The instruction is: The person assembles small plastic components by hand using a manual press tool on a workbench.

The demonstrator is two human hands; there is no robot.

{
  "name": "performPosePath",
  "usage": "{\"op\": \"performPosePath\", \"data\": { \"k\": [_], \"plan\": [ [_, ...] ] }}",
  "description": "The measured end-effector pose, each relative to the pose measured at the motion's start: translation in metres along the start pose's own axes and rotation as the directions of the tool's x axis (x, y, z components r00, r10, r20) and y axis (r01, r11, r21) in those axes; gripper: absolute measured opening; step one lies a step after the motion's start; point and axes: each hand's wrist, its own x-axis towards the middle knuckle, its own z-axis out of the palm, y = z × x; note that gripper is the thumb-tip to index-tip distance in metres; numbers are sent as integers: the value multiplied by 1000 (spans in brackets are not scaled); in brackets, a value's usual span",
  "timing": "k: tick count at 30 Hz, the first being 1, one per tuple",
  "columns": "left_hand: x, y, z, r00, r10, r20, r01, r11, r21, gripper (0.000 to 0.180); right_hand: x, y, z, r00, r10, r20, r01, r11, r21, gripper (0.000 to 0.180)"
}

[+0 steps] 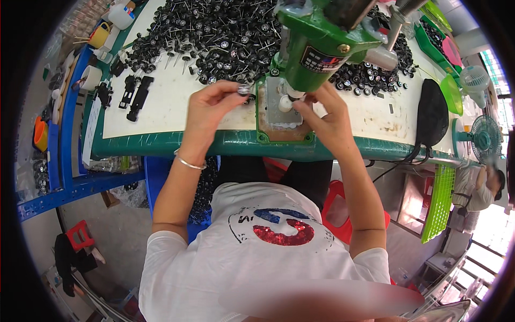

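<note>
Crowding the white worktable [161, 107], small black wheels [214, 32], apparently axled, surround the green press [322, 48].

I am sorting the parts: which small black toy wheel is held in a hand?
The small black toy wheel with silver hub pinched by the left hand; all others lie loose in the wheel pile.

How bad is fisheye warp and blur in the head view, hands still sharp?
Head view: heavy barrel warp, the green table edge bows and corners go black; left hand and right hand at the green press are sharp; daylight blows out lower right; a smeared patch blurs the bottom edge.
</note>
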Motion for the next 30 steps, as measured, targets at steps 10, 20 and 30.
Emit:
{"op": "performPosePath", "data": {
  "k": [10, 20, 30],
  "plan": [
    [4, 1, 36, 987, 65, 149, -74, 996, 54, 13, 2, -3, 11, 959, 260, 112, -267, 963, 46, 25],
    [5, -5, 61, 965, 130, 229, -125, 991, -35, 12, 0, 5, 4, 997, 82, 12, -82, 995, 50, 50],
    [11, -4, 72, 980, 96, 173, -80, 992, -99, 10, 73, -19, -94, 946, -42, -322, 49, 999, 14, 29]
  ]
}}
